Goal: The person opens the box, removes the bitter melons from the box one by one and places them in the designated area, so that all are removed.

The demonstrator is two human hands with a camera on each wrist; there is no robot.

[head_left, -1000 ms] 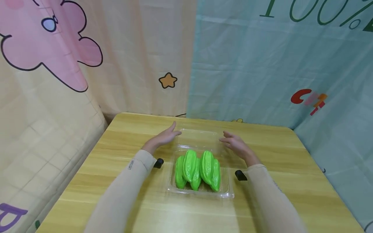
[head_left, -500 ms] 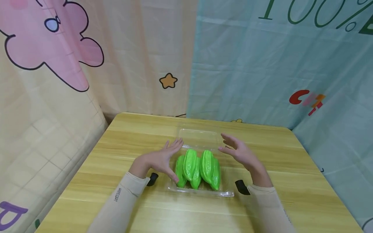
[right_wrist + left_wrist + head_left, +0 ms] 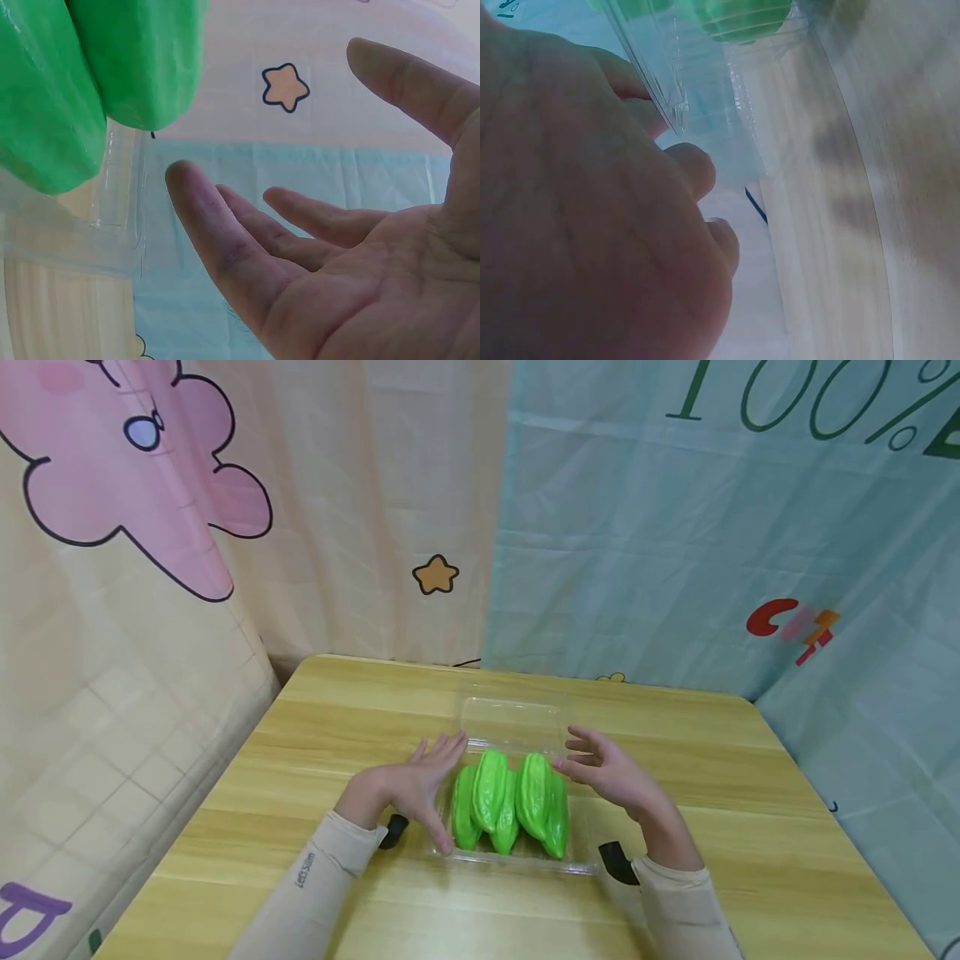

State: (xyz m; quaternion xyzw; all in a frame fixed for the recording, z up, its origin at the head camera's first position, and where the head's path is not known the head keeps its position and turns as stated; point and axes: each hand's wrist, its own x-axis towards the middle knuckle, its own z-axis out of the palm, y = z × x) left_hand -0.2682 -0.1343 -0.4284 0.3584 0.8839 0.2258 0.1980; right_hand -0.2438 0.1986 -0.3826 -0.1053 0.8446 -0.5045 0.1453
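Your spread left hand (image 3: 411,789) flanks the clear tray (image 3: 525,862) of green fruits (image 3: 491,793) at nine o'clock, your spread right hand (image 3: 618,775) near two-thirty.

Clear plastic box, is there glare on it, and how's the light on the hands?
Head view: thin bright glints along the edges of the clear plastic box; left wrist: the left hand is dim, with soft shadows on the tabletop; right wrist: the right hand looks darker than the curtain behind it.
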